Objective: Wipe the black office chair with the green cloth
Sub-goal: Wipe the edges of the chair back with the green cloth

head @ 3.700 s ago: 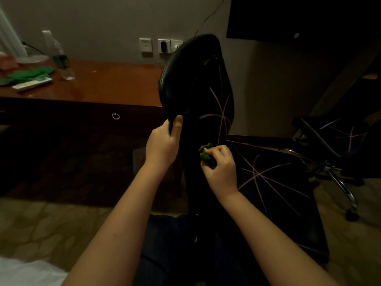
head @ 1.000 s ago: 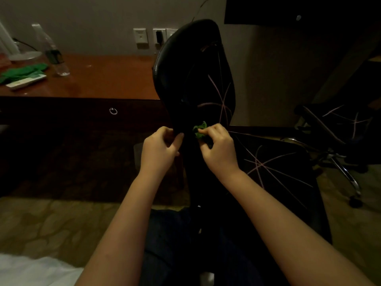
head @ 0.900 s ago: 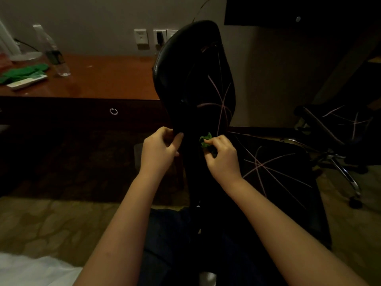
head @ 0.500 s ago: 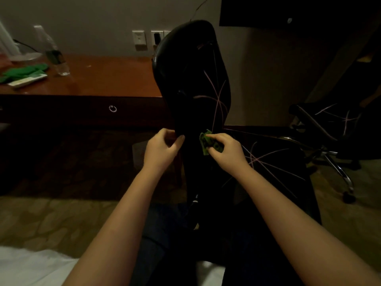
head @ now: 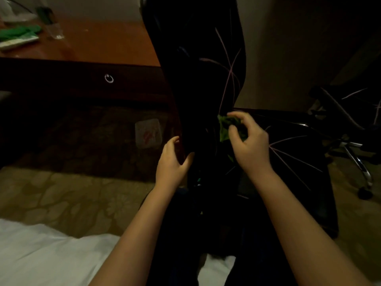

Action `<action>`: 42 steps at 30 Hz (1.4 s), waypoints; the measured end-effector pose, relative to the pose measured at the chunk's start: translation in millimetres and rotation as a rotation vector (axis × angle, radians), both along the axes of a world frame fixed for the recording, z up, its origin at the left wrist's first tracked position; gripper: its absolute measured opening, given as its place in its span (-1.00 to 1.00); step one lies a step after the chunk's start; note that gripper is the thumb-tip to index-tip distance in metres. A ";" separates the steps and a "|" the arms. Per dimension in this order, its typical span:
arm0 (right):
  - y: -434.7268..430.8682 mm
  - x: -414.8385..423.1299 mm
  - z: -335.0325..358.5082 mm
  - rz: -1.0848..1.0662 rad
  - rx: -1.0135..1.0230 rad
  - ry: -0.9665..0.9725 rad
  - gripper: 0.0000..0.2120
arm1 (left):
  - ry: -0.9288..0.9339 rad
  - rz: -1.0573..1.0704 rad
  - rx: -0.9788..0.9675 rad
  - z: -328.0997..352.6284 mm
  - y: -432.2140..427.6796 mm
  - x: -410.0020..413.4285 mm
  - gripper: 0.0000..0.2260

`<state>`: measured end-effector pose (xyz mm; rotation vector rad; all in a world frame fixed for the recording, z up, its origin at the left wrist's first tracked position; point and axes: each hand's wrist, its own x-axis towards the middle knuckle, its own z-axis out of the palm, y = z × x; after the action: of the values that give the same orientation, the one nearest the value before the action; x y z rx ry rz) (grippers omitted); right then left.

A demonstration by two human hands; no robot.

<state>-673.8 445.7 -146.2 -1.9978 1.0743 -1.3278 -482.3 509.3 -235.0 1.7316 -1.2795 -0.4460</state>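
Green cloth pressed low on the chair back, close to where back meets seat.

The right hand has its fingers curled, pinching the cloth into a small wad against the back's right edge. The left hand is clamped round the back's left edge and steadies it. With so little cloth showing, the wad could slip from the pinch, or bare fingers could rub the chair instead. If the left hand loosens, the chair may turn away under the push. In this dim light patches could easily be missed. At the desk's far left corner stands a clear bottle, and I cannot tell what it holds. The drawer in the desk's front edge is closed.
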 end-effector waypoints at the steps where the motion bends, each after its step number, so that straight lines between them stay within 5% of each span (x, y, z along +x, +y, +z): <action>1: -3.3 5.6 8.4 -0.008 -0.058 -0.010 -0.77 | 0.000 0.011 0.015 -3.1 -3.7 0.3 -0.42; 7: -10.4 50.3 35.8 0.011 -0.203 0.016 -0.66 | 0.067 0.101 0.010 -16.3 -16.5 -11.3 -0.57; 14: -17.1 62.6 -3.4 -0.157 -0.307 -0.047 -0.85 | 0.037 0.216 -0.059 -24.0 -21.7 -18.8 -0.79; 33: 1.6 26.9 -105.4 -0.175 0.078 0.015 -0.87 | 0.026 0.214 -0.051 -14.5 -15.7 -23.6 -0.82; 42: -1.0 40.0 -53.5 -0.181 -0.116 -0.139 -0.88 | -0.063 0.083 0.098 9.9 -18.8 -3.6 -0.79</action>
<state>-633.8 444.7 -199.7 -1.8930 1.1586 -1.6317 -485.9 490.4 -225.2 1.8867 -1.2421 -0.4145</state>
